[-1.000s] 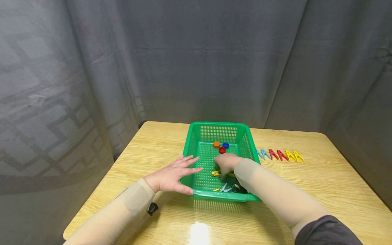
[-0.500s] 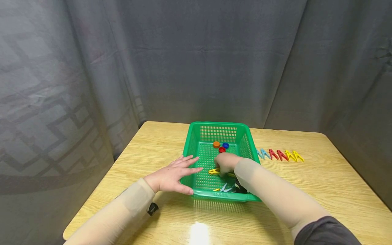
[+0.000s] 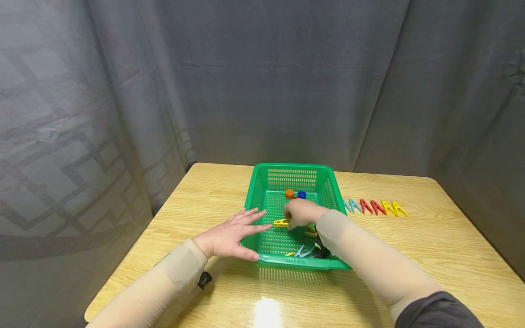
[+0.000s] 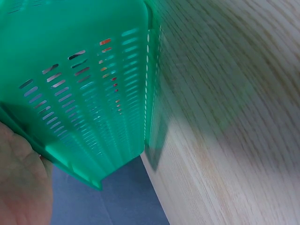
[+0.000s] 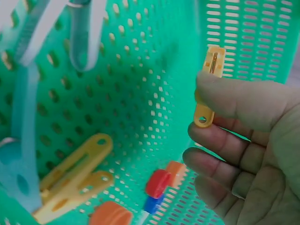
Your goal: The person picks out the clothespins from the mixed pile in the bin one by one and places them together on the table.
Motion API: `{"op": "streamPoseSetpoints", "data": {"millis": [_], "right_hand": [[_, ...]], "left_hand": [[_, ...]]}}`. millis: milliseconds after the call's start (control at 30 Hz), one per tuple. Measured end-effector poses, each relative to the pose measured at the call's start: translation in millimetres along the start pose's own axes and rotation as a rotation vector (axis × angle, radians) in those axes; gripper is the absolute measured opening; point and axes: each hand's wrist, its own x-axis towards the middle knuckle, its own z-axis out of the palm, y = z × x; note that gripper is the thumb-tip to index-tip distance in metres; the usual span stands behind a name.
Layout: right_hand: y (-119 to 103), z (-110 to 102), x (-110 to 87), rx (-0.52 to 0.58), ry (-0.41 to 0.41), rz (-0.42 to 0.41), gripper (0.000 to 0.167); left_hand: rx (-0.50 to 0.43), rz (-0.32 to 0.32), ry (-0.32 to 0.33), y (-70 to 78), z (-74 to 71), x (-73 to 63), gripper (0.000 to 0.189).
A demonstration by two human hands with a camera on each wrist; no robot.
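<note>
Inside a green plastic basket (image 3: 295, 260), my right hand (image 3: 302, 213) pinches a yellow clothespin (image 5: 209, 86) between thumb and fingers, raised over the basket floor in the right wrist view. Below it lie another yellow clothespin (image 5: 77, 176) and light blue clothespins (image 3: 302, 251). An orange cap (image 3: 289, 193), a blue cap (image 3: 301, 195) and a partly covered red cap (image 5: 158, 183) sit toward the basket's far end. My left hand (image 3: 231, 234) rests with spread fingers at the basket's near left rim; the left wrist view shows part of it against that rim.
On the wooden table (image 3: 197, 191), right of the basket, stands a row of clothespins: light blue, red clothespins (image 3: 372, 207) and yellow clothespins (image 3: 394, 208). Grey curtains (image 3: 279, 82) hang behind the table and along both sides.
My right hand has lifted the yellow clothespin and shifted it left and away from me, now overlapping the red cap in the head view. The left hand has stayed put.
</note>
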Motion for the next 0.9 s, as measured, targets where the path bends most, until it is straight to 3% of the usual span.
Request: {"op": "streamPoseSetpoints", "data": {"millis": [500,667,900], "right_hand": [[-4.3,-30.2,-22.2,0.047,0.113,-0.020,0.021],[1.1,-41.9,-35.2,0.098,0.157,0.012,0.024],[17.4,-52.9,-49.8,0.139,0.273,0.046,0.016]], "left_hand": [[0.000,-0.023,-0.006,0.6,-0.4,-0.2,0.078],[0.004,-0.017,-0.002,0.7,-0.5,0.6,0.079],[0.008,0.007,0.010,0.6,0.0,1.2,0.079]]}}
